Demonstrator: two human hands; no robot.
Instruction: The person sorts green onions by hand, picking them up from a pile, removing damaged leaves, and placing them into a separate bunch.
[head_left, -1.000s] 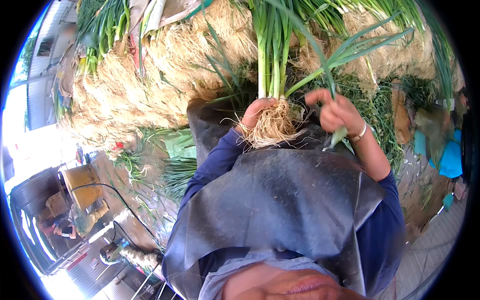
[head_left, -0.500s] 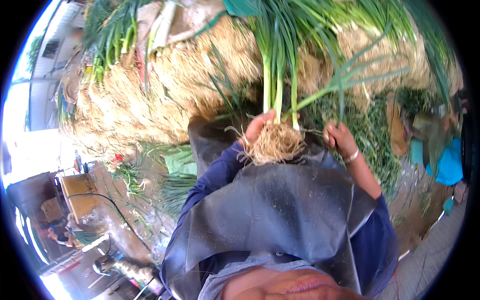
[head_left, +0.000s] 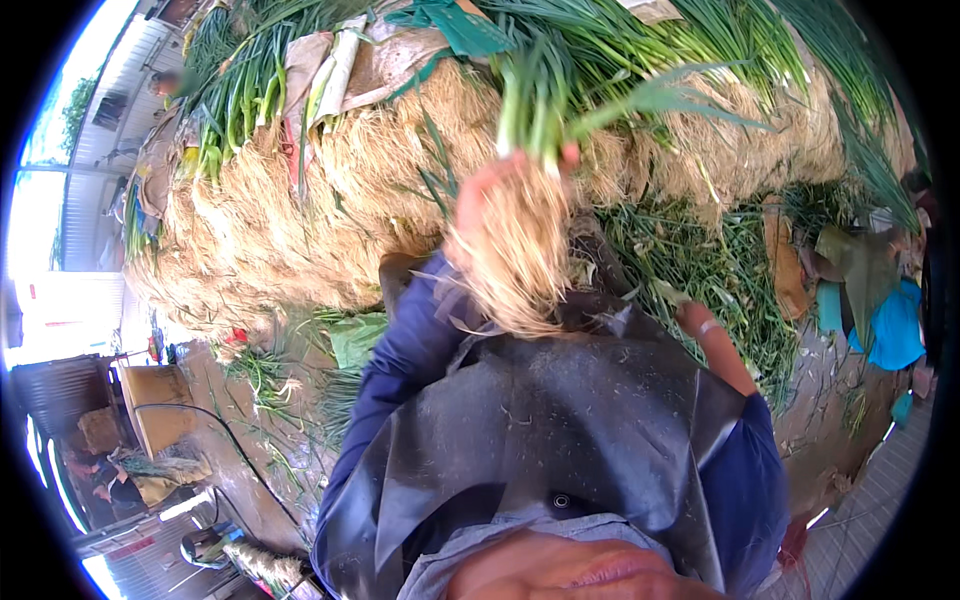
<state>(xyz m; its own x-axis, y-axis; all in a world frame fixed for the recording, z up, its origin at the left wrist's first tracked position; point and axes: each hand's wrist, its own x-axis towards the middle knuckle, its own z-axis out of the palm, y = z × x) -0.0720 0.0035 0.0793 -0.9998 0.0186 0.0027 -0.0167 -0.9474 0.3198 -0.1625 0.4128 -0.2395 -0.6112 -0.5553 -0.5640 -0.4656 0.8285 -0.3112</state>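
My left hand (head_left: 476, 205) is closed around the white stems of a bunch of green onions (head_left: 520, 110). The bunch is raised in front of me, its green leaves pointing away. Its pale, stringy roots (head_left: 522, 255) hang toward my lap, blurred by motion. One leaf sticks out sideways to the right. Low at the right, beside the black apron (head_left: 560, 410), is my right hand (head_left: 703, 322), with a band at the wrist. Its fingers are blurred and partly hidden. A pale leaf piece (head_left: 668, 292) shows close to its fingertips; I cannot tell whether they hold it.
A long heap of green onions, roots facing me (head_left: 380, 170), runs across the far side. Loose green leaves (head_left: 700, 270) cover the floor at the right, near a blue plastic bag (head_left: 893, 325). At the left are a cable (head_left: 235, 440) and a tan board (head_left: 158, 405).
My left hand has lifted the onion bunch up and away from my lap. My right hand has moved down, and the long dark leaf at its fingers no longer shows there.
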